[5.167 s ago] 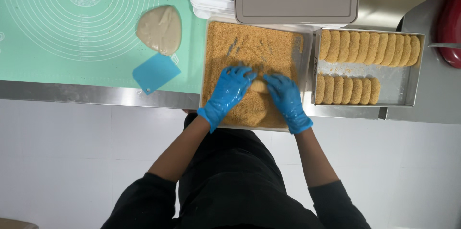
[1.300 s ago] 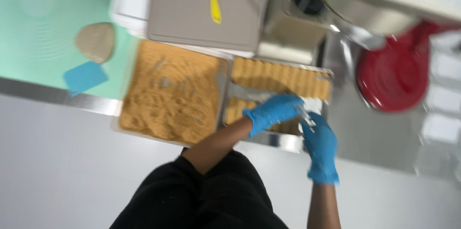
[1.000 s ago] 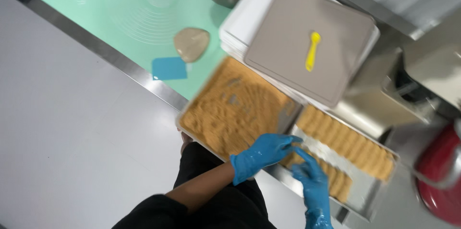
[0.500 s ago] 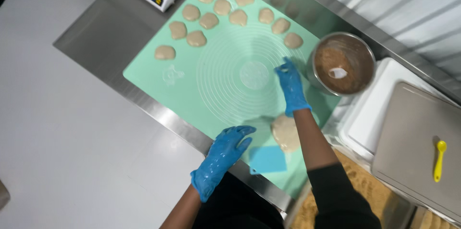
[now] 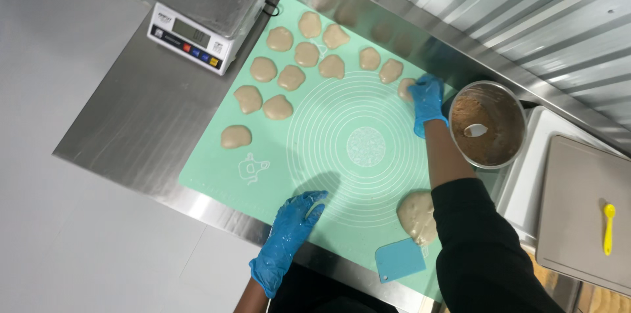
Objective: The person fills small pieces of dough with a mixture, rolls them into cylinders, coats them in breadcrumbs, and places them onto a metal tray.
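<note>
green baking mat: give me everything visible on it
The mint-green baking mat looks like silicone and lies flat on the steel counter, printed with white concentric rings. About a dozen small dough pieces sit on its far-left part, a larger dough lump and blue scraper near its front edge. The right hand touches a dough piece; the left hand hangs at the front edge.

We wear glossy blue disposable gloves on our left hand (image 5: 284,241) and right hand (image 5: 428,102), bare forearms beyond the cuffs, and a black top whose sleeve covers the right upper arm.
</note>
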